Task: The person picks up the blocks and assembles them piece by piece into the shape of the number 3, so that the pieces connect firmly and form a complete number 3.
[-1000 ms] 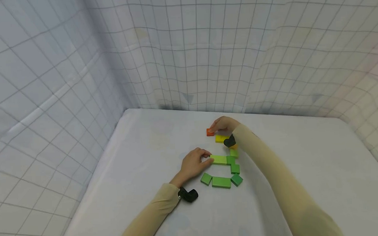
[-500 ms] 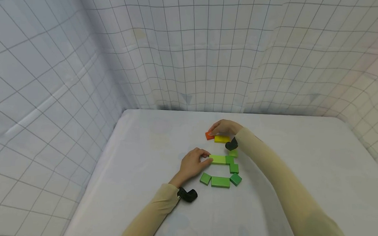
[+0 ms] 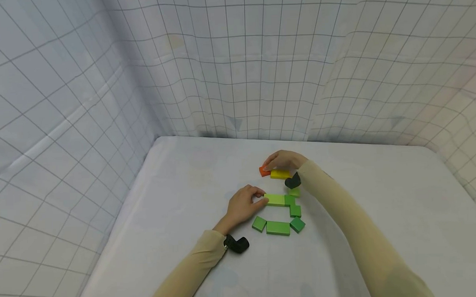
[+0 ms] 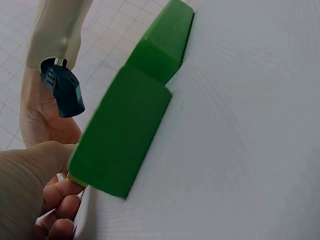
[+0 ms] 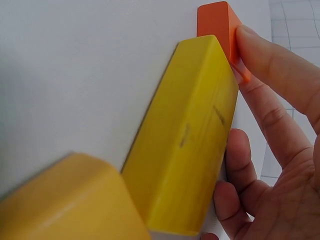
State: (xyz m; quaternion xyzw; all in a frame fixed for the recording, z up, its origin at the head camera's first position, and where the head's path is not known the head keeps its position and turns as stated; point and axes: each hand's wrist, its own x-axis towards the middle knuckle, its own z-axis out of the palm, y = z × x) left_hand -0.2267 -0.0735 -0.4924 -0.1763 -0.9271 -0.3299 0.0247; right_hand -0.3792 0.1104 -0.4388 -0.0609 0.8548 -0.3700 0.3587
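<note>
My right hand [image 3: 284,159] pinches a small orange-red block [image 3: 264,171] between thumb and finger. That block sits slightly turned at the left end of a long yellow block [image 5: 185,135]. Its other fingers lie along the yellow block in the right wrist view. Lower down, my left hand [image 3: 243,205] holds the left end of a long light green block [image 3: 275,200] with thumb and fingertips. Green blocks nearest the left wrist camera, such as this one [image 4: 120,130], hide most of that grip. A yellow-orange block [image 5: 75,200] is mostly covered by my right wrist in the head view.
Small green blocks [image 3: 295,211] continue the line at the right. Nearer to me lie a long green block [image 3: 278,228] and two turned square ones, left [image 3: 259,224] and right [image 3: 297,224]. A white table [image 3: 176,181] meets grid-patterned curtains [image 3: 235,78] at the back and left.
The orange-red block has come a little toward me and turned, with my right hand on it, against the yellow block's end. My left hand stays in place.
</note>
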